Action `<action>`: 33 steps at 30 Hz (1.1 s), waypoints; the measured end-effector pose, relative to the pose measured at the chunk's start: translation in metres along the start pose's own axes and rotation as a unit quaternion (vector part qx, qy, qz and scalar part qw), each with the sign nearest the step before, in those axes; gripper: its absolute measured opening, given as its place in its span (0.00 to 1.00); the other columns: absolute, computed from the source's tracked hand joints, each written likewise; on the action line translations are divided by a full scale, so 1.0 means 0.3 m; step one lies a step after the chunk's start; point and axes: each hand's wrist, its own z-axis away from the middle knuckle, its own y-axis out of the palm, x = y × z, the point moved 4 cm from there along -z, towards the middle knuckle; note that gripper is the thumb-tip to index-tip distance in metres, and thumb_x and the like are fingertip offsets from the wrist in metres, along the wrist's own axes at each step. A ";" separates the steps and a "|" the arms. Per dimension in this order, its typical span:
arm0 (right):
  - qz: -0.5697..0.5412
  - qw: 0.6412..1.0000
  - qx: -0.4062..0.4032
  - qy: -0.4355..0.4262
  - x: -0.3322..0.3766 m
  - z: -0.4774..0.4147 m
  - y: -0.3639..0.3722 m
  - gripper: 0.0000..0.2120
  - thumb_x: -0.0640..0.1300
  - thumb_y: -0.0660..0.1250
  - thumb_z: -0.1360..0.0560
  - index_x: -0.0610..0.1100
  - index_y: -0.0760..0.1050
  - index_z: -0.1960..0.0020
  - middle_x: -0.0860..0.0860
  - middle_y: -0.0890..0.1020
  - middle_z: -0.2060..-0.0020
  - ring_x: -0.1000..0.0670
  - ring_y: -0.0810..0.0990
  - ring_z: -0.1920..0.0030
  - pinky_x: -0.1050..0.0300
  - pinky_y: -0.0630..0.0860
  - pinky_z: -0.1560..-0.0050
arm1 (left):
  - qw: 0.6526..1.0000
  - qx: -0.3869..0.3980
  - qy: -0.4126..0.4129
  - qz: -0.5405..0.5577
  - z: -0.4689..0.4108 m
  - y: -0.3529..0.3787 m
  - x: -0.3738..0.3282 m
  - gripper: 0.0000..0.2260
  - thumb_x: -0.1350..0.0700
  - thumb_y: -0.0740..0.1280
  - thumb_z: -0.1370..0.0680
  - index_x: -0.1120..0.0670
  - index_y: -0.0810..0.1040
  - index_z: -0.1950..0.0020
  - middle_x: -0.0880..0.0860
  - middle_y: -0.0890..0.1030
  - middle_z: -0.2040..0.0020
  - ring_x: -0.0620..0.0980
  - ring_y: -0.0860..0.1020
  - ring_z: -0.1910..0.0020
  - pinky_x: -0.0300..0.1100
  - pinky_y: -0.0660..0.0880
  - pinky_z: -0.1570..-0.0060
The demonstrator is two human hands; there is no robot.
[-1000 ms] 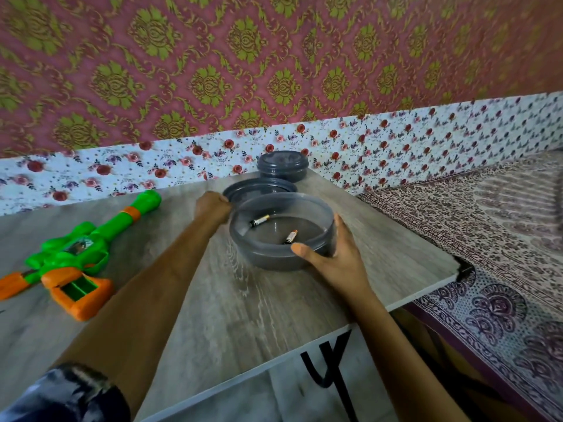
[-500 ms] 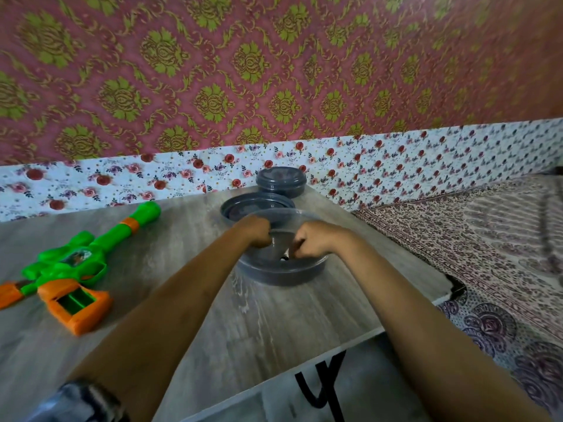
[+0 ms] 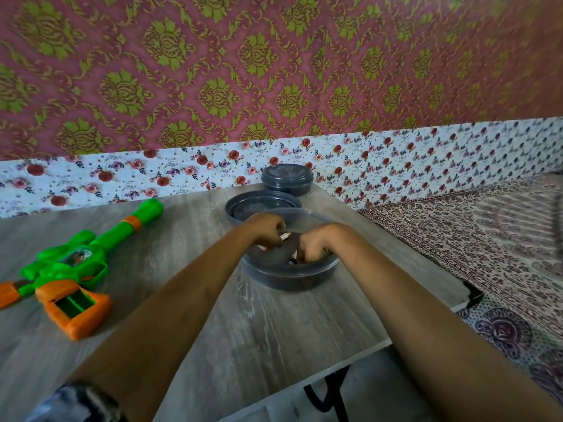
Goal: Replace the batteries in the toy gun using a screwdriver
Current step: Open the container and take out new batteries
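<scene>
A green and orange toy gun (image 3: 65, 269) lies at the table's left with its battery compartment (image 3: 73, 306) open. Both hands are inside a grey round container (image 3: 292, 275) in the middle of the table. My left hand (image 3: 266, 231) pinches a battery (image 3: 285, 236) whose metal end pokes out between the fingers. My right hand (image 3: 313, 246) is curled with its fingertips down on a second battery (image 3: 294, 256), mostly hidden under them. No screwdriver is in view.
The container's lid (image 3: 240, 208) lies just behind it, and a closed grey container (image 3: 287, 178) stands at the wall. The table's right edge (image 3: 432, 324) drops to a patterned bedspread (image 3: 493, 239). A floral wall runs along the back.
Both hands went from the container's rim and side down into it. The left hand has picked up a battery and the right hand has closed its fingers on the other one.
</scene>
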 end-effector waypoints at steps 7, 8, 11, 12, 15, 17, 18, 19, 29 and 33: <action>-0.100 0.985 -0.139 0.022 -0.045 0.013 -0.024 0.17 0.42 0.69 0.29 0.42 0.74 0.40 0.46 0.76 0.50 0.48 0.74 0.52 0.57 0.69 0.56 | 0.999 -0.016 0.012 -0.042 -0.002 0.002 0.000 0.08 0.57 0.68 0.26 0.50 0.72 0.50 0.54 0.79 0.45 0.51 0.73 0.54 0.42 0.68 0.57; -0.107 0.983 -0.145 0.020 -0.045 0.008 -0.025 0.19 0.41 0.69 0.29 0.43 0.72 0.39 0.46 0.76 0.48 0.48 0.75 0.49 0.57 0.69 0.54 | 0.999 -0.002 0.004 -0.052 0.003 -0.004 0.002 0.08 0.56 0.68 0.26 0.51 0.72 0.48 0.54 0.79 0.46 0.52 0.74 0.53 0.44 0.70 0.56; -0.100 0.986 -0.133 0.006 -0.041 -0.017 -0.014 0.19 0.40 0.68 0.28 0.44 0.72 0.37 0.47 0.77 0.43 0.46 0.76 0.44 0.55 0.72 0.46 | 0.995 0.049 -0.020 -0.085 0.019 -0.023 0.010 0.15 0.56 0.70 0.27 0.55 0.75 0.42 0.56 0.80 0.47 0.54 0.78 0.51 0.45 0.74 0.54; -0.109 0.986 -0.127 0.004 -0.042 -0.026 -0.008 0.17 0.39 0.68 0.27 0.45 0.74 0.39 0.46 0.78 0.43 0.47 0.76 0.44 0.55 0.73 0.43 | 0.994 0.060 -0.023 -0.089 0.020 -0.029 0.012 0.15 0.58 0.71 0.28 0.57 0.77 0.42 0.56 0.81 0.47 0.53 0.78 0.54 0.44 0.73 0.56; -0.126 0.983 -0.135 0.005 -0.044 -0.035 -0.002 0.11 0.39 0.67 0.27 0.44 0.78 0.46 0.46 0.80 0.46 0.48 0.77 0.47 0.56 0.73 0.46 | 0.994 0.068 -0.026 -0.087 0.031 -0.046 0.013 0.09 0.60 0.70 0.27 0.59 0.79 0.48 0.55 0.80 0.55 0.50 0.75 0.59 0.38 0.71 0.63; -0.126 0.981 -0.146 0.008 -0.051 -0.024 -0.009 0.10 0.40 0.67 0.27 0.42 0.77 0.46 0.45 0.80 0.47 0.47 0.77 0.48 0.55 0.72 0.48 | 0.994 0.057 -0.021 -0.087 0.038 -0.057 0.010 0.05 0.59 0.69 0.27 0.57 0.78 0.52 0.52 0.77 0.60 0.49 0.75 0.60 0.36 0.67 0.68; -0.133 0.979 -0.155 0.009 -0.060 -0.014 -0.016 0.11 0.40 0.68 0.28 0.41 0.77 0.46 0.45 0.79 0.47 0.47 0.77 0.49 0.55 0.72 0.48 | 0.995 0.051 -0.018 -0.086 0.039 -0.062 0.009 0.03 0.59 0.69 0.27 0.56 0.77 0.54 0.52 0.76 0.61 0.49 0.75 0.61 0.36 0.66 0.70; -0.142 0.975 -0.169 0.007 -0.070 -0.005 -0.026 0.11 0.40 0.69 0.28 0.41 0.77 0.46 0.44 0.79 0.48 0.46 0.77 0.49 0.54 0.73 0.48 | 0.995 0.044 -0.019 -0.082 0.041 -0.065 0.010 0.03 0.59 0.69 0.27 0.56 0.77 0.55 0.51 0.77 0.62 0.49 0.75 0.61 0.36 0.67 0.70; -0.155 0.969 -0.192 0.028 -0.138 0.024 -0.089 0.13 0.36 0.64 0.27 0.39 0.77 0.42 0.42 0.81 0.47 0.45 0.79 0.49 0.56 0.75 0.52 | 1.000 -0.018 0.003 -0.018 0.034 -0.086 -0.011 0.11 0.57 0.71 0.27 0.57 0.76 0.47 0.55 0.80 0.50 0.51 0.79 0.57 0.44 0.76 0.56; -0.032 0.996 -0.079 0.032 -0.089 -0.023 -0.063 0.14 0.38 0.68 0.28 0.42 0.76 0.42 0.47 0.79 0.49 0.47 0.78 0.50 0.55 0.76 0.50 | 1.000 -0.022 0.015 -0.014 0.044 -0.073 0.006 0.13 0.58 0.71 0.27 0.54 0.77 0.44 0.54 0.80 0.47 0.51 0.80 0.55 0.47 0.79 0.51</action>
